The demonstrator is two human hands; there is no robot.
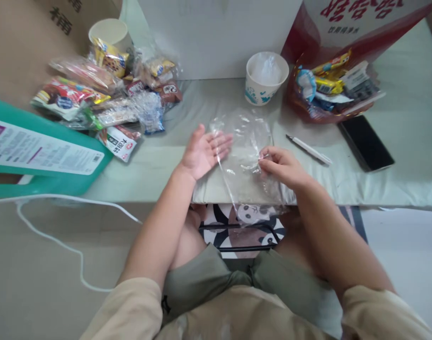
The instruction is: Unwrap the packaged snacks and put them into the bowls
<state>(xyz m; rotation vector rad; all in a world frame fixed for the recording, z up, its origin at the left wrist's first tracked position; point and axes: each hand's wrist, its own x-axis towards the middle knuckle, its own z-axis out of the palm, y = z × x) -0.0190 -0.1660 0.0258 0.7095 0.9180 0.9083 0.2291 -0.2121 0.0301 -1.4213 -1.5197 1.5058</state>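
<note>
While the left hand (204, 152) lies flat and open, palm up, its fingers rest on the left edge of a clear bag (244, 156). That grip holds nothing. The bag lies on the counter (396, 184), right in front of the person, and its near end hangs a bit over the counter edge. The right hand (282, 166) is on the right side of the bag. Its grip is closed, with the fingertips pinching the thin plastic.

Just behind the bag stands a paper cup (266, 78) with clear plastic in it. To the right of the bag lies a white pen (309, 149), close to the right hand but not touching it. Farther right lies a black phone (365, 142). Behind the phone sits a red bag (331, 89) full of snacks.

On the left of the counter is a pile of snack packs (105, 101), well apart from the hands. Another cup (108, 32) stands behind the pile. A green box (42, 156) with a white label lies at the far left. A white cord (60, 222) runs over the floor below it.
</note>
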